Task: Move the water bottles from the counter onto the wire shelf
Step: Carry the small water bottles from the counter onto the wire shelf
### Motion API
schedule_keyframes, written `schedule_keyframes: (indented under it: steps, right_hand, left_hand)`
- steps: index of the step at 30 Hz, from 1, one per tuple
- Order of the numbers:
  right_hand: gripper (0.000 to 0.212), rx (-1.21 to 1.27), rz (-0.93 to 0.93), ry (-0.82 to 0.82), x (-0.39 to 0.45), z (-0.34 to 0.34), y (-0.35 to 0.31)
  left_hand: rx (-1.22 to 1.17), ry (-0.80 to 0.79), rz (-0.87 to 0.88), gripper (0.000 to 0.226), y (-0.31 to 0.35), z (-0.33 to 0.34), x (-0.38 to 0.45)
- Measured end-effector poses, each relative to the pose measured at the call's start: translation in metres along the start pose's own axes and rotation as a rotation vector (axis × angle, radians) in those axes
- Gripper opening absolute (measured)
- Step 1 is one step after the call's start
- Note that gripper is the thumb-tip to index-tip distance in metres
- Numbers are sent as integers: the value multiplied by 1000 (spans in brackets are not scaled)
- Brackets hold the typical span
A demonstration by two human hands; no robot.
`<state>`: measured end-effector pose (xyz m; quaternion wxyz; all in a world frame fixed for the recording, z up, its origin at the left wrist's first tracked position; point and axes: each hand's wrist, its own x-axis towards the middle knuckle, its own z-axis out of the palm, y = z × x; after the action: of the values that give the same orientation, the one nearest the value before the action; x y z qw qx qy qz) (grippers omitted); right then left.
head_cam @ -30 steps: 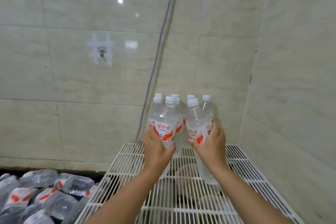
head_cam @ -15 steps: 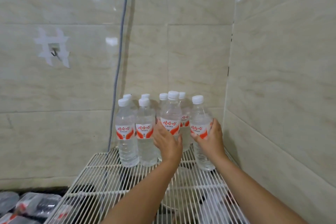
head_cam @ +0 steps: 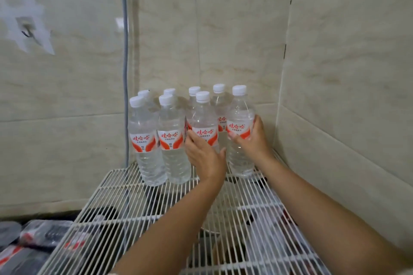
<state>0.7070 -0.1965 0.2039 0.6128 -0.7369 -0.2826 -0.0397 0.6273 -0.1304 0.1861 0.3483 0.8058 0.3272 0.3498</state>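
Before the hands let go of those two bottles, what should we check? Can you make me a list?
1. Bottle in the left hand standing upright on the wire shelf: its bottom is hidden by the hand, cannot tell.
2. Bottle in the right hand touching the shelf: its base seems to rest on the wires, ok.
3. Caps on the front bottles: white caps on all, ok.
4. The two front left bottles standing straight: ok.
5. Room on the shelf in front for more: bare wires there, ok.
6. More bottles waiting on the counter: blurry wrapped shapes low on the left, cannot tell.
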Motion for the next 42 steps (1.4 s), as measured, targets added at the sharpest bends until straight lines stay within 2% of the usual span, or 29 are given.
schedule_keyframes:
  steps: [5, 8, 10, 13, 15, 18, 25, 27, 31, 35, 37, 40, 42]
  right_hand:
    - [67, 94, -4, -81, 0, 12, -6]
    - [64, 151, -13, -169, -4, 16, -2]
    - [64, 160, -8, -227, -4, 13, 0]
    - [66, 46, -6, -318, -4, 5, -1]
    - [62, -110, 13, -302, -8, 3, 1]
    - [61, -341, 47, -158, -24, 6, 8]
    - [63, -360, 68, 8, -41, 26, 12]
    - [63, -354, 62, 13, -41, 28, 13]
    - [57, -324, 56, 25, -45, 29, 15]
    - [57, -297, 58, 20, -42, 30, 11]
    - [60, -333, 56, 9, -45, 31, 11]
    - [63, -398, 53, -7, -50, 34, 12]
    - [63, -407, 61, -15, -51, 36, 8]
  left_hand:
    - [162, -29, 269, 96, -27, -13, -4]
    - [367, 165, 610, 118, -52, -8, 4]
    - [510, 230, 677, 139, -64, -4, 10]
    - [597, 237, 745, 150, -70, -7, 14]
    - [666, 228, 753, 154, -70, -9, 16]
    - [737, 173, 744, 158, -70, -13, 15]
    - [786, 97, 741, 158, -75, -13, 14]
    - [806, 124, 744, 157, -76, -13, 14]
    - [872, 70, 701, 142, -71, -15, 11]
    - [866, 62, 708, 151, -74, -21, 23]
    - [864, 3, 641, 142, -68, -26, 15]
    - [906, 44, 630, 125, -69, -26, 9]
    - [926, 54, 601, 133, -72, -25, 10]
